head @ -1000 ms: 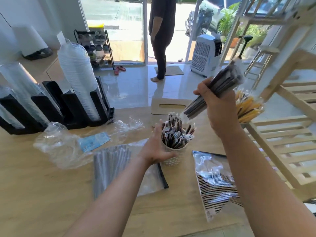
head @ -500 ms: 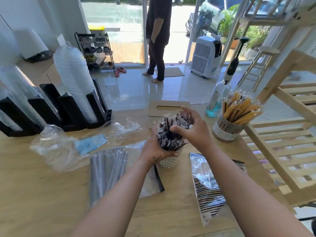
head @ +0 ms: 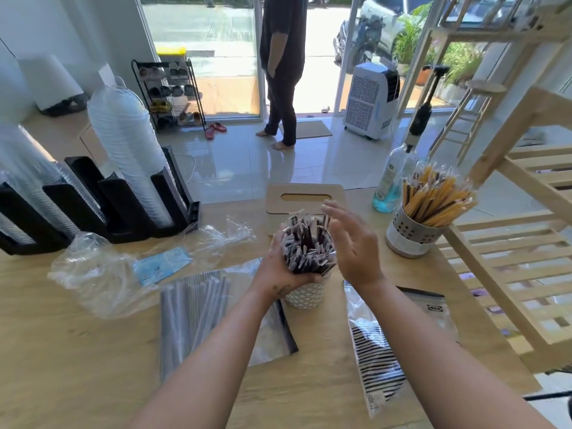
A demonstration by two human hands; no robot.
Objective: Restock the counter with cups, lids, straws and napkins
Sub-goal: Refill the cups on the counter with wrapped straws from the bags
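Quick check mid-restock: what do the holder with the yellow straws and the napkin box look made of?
Straw holder: likely brushed steel, matte grey with rows of punched holes; the white lower band's material is unclear. Napkin box: lid looks like pale unfinished wood or bamboo, matte, with a cut slot; off-white sides, possibly plastic.

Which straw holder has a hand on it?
The white patterned cup: the left hand grips its dark wrapped straws at the rim. The perforated metal holder of yellow straws stands untouched, farther right.
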